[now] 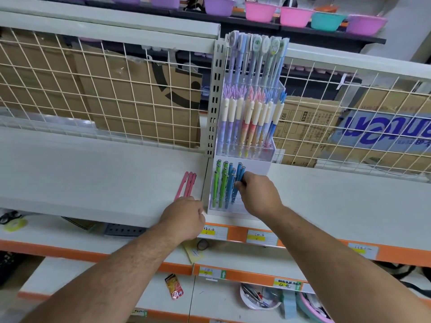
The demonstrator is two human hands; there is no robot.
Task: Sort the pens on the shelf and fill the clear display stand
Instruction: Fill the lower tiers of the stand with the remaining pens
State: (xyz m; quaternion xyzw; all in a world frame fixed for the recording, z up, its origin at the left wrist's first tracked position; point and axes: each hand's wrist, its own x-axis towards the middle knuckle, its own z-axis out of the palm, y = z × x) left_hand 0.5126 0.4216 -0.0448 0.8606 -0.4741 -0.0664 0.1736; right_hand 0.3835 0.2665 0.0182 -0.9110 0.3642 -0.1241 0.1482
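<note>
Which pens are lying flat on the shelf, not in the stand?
The slim pink pens, left of the clear plastic display stand; the green pens and blue pens stand inside it.

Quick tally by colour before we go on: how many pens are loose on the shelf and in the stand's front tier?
pink pens, loose on the shelf: 3
green pens, in the display stand front tier: about 5
blue pens, same tier: about 5
Total: about 13. The green and blue overlap closely, so those counts are approximate.
</note>
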